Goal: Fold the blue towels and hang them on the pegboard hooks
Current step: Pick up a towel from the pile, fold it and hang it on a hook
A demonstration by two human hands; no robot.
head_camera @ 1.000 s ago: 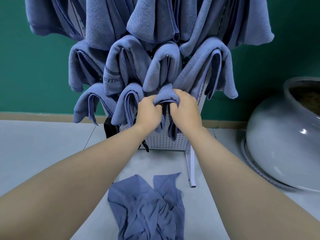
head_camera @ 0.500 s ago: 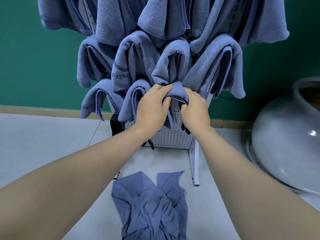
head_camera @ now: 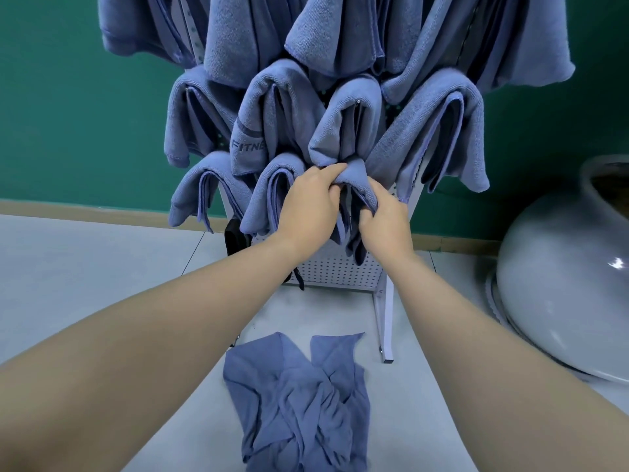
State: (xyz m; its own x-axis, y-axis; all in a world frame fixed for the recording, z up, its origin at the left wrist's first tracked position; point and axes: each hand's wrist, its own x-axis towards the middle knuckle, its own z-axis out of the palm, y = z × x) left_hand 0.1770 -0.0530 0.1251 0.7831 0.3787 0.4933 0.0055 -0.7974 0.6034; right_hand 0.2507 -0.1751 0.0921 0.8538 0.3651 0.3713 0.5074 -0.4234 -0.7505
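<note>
We hold a folded blue terry towel (head_camera: 357, 180) draped over a hook in the bottom row of the white perforated metal pegboard (head_camera: 335, 270), near its right edge. Its fold runs across the top and its tails hang straight down. Our left hand (head_camera: 308, 212) pinches the fold's crest from the left; our right hand (head_camera: 386, 221) curls around the right tail lower down, so the towel lies between the two hands. More soft blue towels (head_camera: 272, 131) crowd the hooks above. One crumpled thin blue cloth (head_camera: 299, 400) waits on the grey floor (head_camera: 85, 267).
</note>
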